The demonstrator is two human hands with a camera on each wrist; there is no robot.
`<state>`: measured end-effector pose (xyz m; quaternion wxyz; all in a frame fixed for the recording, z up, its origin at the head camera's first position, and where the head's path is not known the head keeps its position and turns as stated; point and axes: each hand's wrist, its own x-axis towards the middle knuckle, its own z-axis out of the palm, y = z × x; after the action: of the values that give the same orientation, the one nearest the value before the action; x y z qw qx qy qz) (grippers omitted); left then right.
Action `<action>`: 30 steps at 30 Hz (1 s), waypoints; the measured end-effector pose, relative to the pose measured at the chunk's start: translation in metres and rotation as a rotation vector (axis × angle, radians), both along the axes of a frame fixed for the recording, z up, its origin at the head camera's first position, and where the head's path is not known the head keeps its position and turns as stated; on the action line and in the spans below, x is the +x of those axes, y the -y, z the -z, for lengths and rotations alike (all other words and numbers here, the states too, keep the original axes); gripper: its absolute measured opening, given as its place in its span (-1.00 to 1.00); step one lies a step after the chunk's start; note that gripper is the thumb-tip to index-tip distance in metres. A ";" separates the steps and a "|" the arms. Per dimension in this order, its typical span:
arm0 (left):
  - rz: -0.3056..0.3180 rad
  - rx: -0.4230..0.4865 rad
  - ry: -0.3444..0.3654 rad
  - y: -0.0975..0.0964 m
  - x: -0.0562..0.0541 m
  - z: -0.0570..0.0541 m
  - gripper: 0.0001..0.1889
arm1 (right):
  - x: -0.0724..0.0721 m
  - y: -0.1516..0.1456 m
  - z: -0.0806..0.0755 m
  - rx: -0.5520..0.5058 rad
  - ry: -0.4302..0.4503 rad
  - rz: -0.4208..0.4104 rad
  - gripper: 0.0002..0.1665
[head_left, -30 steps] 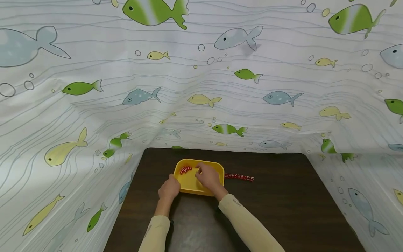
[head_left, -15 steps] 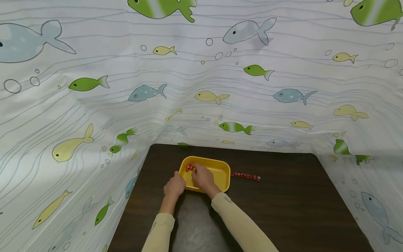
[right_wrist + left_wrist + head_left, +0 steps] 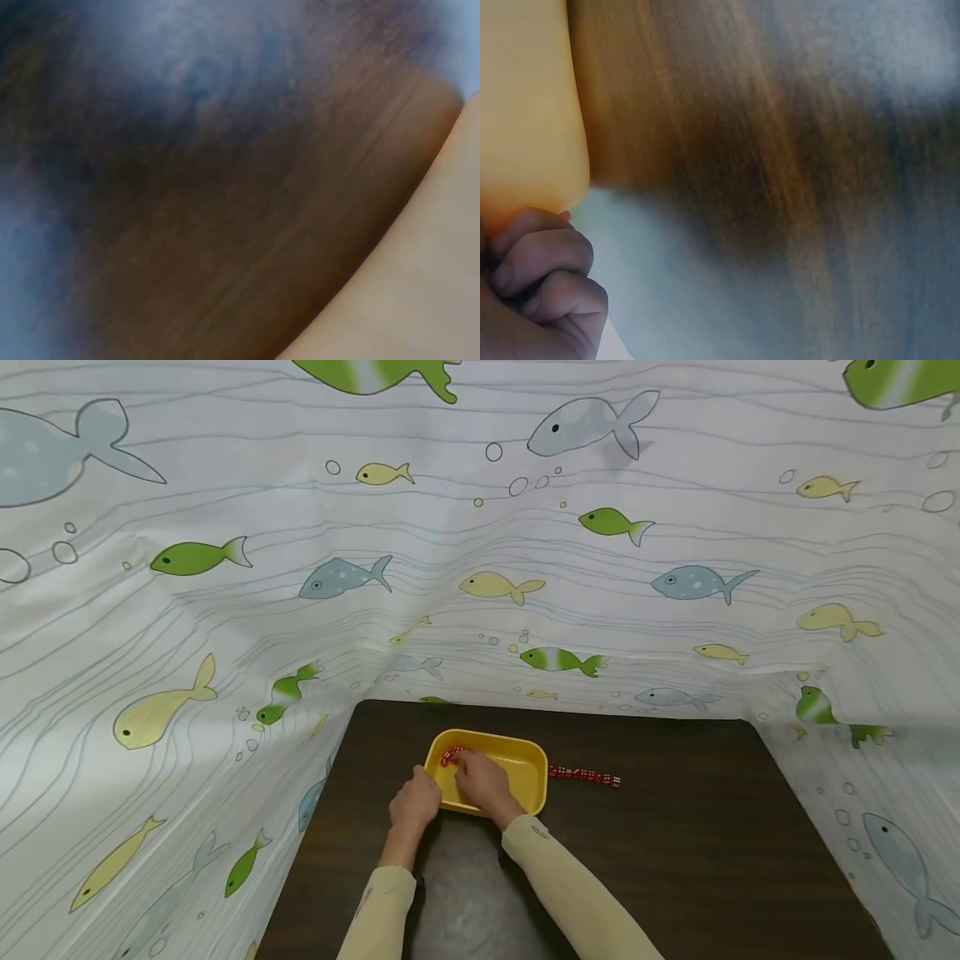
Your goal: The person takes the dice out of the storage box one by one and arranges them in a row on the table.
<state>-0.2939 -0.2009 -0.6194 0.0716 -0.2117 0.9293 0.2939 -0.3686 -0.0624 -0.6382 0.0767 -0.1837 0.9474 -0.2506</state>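
A shallow yellow plastic tray (image 3: pixel 531 777) stands on the dark table. Its near-left corner is gripped by my left hand (image 3: pixel 416 797); the left wrist view shows the curled fingers (image 3: pixel 555 251) at the tray's wall (image 3: pixel 529 97). Several red dice with white pips (image 3: pixel 449 756) lie together in the tray's far-left part. My right hand (image 3: pixel 483 781) reaches into the tray with its fingertips right at these dice; whether it pinches one I cannot tell. The right wrist view shows only the tray's outer side (image 3: pixel 405 285) and the table, with the hand out of sight.
A row of red dice (image 3: pixel 583 776) runs rightward from the tray's right wall on the brown table (image 3: pixel 675 843). Behind and beside the table hangs a white fish-print cloth (image 3: pixel 450 543).
My right hand has moved left inside the tray, from its middle to the dice. My left hand keeps its grip on the corner. The head view has shifted slightly.
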 end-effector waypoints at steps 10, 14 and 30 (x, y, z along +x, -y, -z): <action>0.004 0.007 -0.008 0.003 0.001 -0.001 -0.61 | 0.001 0.003 -0.004 -0.003 0.025 0.032 -0.55; 0.012 0.000 0.003 0.003 0.002 -0.002 -0.61 | 0.002 0.002 -0.002 0.009 0.037 0.017 -0.57; 0.008 -0.003 -0.025 0.000 0.006 -0.003 -0.58 | 0.004 0.001 -0.003 0.035 0.024 0.024 -0.76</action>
<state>-0.2877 -0.2005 -0.6162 0.0608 -0.2044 0.9314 0.2950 -0.3650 -0.0630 -0.6356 0.0885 -0.1680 0.9528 -0.2370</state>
